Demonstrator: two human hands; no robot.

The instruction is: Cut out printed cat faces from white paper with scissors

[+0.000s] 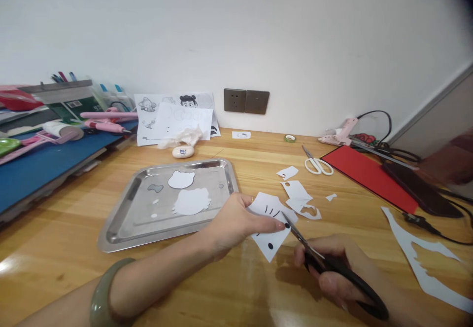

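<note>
My left hand (242, 221) pinches a white piece of paper (266, 240) printed with black dots and short curved strokes. In my right hand (338, 268) is a pair of black-handled scissors (314, 258). Its blades meet the paper beside a black dot, near my left thumb; how far they are parted I cannot tell. Left of my hands lies a metal tray (123, 240). It holds a white cat-head cutout (181, 179), a white whiskered cutout (192, 201), a grey bow cutout (155, 188) and small oval pieces.
Paper scraps (296, 190) lie beyond my hands, near white-handled scissors (314, 165). A red sheet (369, 176), a pink glue gun (342, 132) and cables are at the right. Printed sheets (148, 125) lean on the wall. A blue board (70, 157) with tools stands left.
</note>
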